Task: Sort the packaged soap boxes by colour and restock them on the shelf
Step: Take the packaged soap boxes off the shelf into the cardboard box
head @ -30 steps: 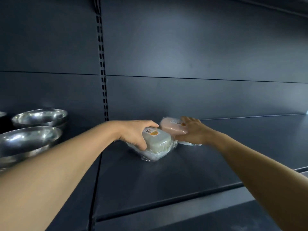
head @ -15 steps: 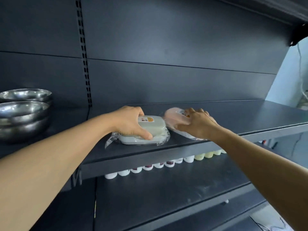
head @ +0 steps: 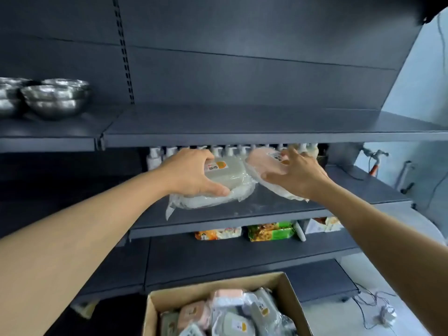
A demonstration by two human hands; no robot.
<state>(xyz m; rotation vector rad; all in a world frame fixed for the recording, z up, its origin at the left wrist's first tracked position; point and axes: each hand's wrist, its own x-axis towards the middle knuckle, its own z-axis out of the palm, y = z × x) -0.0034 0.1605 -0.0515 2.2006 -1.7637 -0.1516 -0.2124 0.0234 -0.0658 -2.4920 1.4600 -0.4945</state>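
My left hand (head: 191,173) grips a pale grey-green soap box (head: 230,173) wrapped in clear plastic, thumb along its near side. My right hand (head: 298,175) holds a pink soap box (head: 259,161), tilted, with fingers spread over its far end. Both boxes are side by side, nearly touching, over the middle shelf (head: 266,207) and below the top shelf (head: 242,137). I cannot tell whether they rest on the middle shelf. At the bottom, a cardboard carton (head: 218,288) holds several more wrapped pink and grey soap boxes (head: 232,316).
Steel bowls (head: 55,98) stand at the left of the top shelf. A row of white pump bottles (head: 155,158) lines the back of the middle shelf. Noodle packets (head: 271,230) lie on the shelf below. A cable and plug (head: 385,314) lie on the floor at right.
The view has pulled back and down, revealing lower shelves and the carton. Both hands with their soap boxes have come off the top shelf and now sit lower, at the middle shelf.
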